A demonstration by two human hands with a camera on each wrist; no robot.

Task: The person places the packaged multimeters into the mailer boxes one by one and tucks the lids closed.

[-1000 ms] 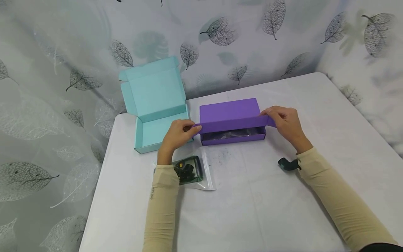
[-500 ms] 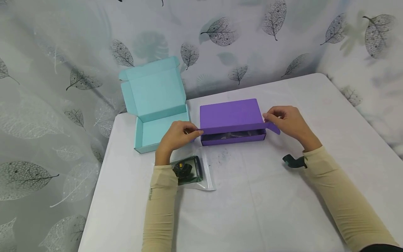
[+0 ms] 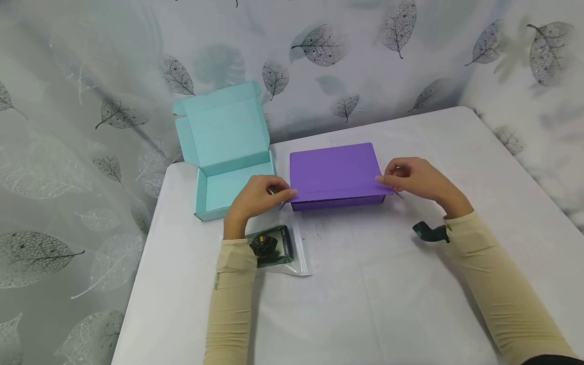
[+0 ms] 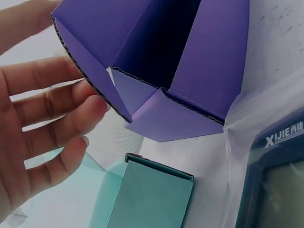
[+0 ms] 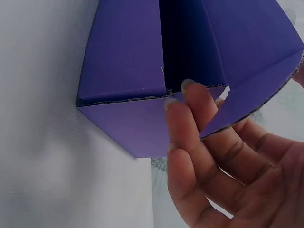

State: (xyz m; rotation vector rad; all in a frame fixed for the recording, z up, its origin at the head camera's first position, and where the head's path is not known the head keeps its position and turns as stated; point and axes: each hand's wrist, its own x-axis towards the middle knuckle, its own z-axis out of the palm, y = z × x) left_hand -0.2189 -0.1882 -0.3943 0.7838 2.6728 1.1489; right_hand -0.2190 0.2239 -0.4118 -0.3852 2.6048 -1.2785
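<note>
A purple cardboard box [image 3: 335, 170] sits on the white table with its lid tilted nearly down; a narrow dark gap shows at the front in both wrist views. My left hand [image 3: 257, 200] holds the lid's front left corner, thumb on top. In the left wrist view its fingers lie along the left side flap [image 4: 85, 66]. At the front right corner, my right hand [image 3: 420, 180] pinches the lid. Its fingers [image 5: 209, 152] reach around the right side flap [image 5: 256, 99] to the box's edge. The box's contents are hidden.
An open teal box [image 3: 228, 134] stands at the left, close beside the purple one. In front of it lies a clear zip bag [image 3: 301, 248] holding a dark, flat item, partly behind the left sleeve. A dark wrist-strap piece [image 3: 430, 232] juts from the right cuff.
The purple lid has swung down toward me, its front flap turning inward and hiding the dark contents. My right hand has shifted slightly right and down; both hands stay at the lid's corners.
</note>
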